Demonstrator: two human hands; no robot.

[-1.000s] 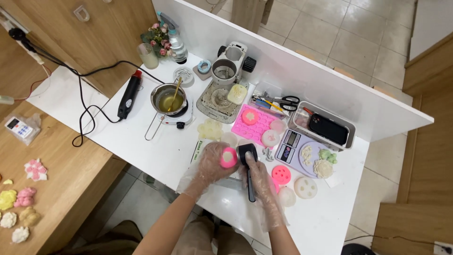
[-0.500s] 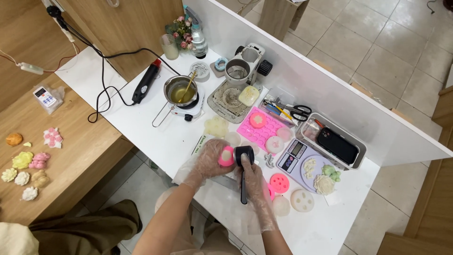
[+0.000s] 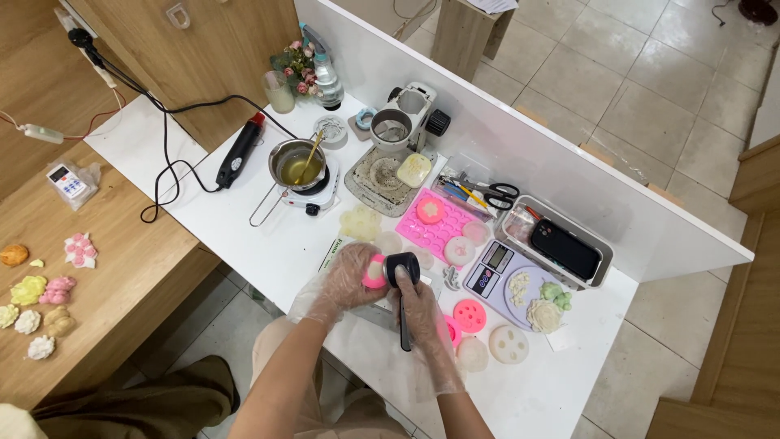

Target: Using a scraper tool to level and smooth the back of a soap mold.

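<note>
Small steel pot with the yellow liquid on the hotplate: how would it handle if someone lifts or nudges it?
The steel pot holds yellow liquid, so a quick push would probably slosh or spill it. It sits on a small hotplate, so it may be hot. A stick leans loose inside and would likely shift. The long wire handle sticks out to one side, so lifting by it could tilt the pot.

left hand (image 3: pixel 351 276): thin clear plastic glove, loose and crinkled, open cuff flaring past the wrist | right hand (image 3: pixel 421 313): same clear glove, cuff bunched along the forearm | forearms: bare, no sleeves | legs: light beige trousers
</note>
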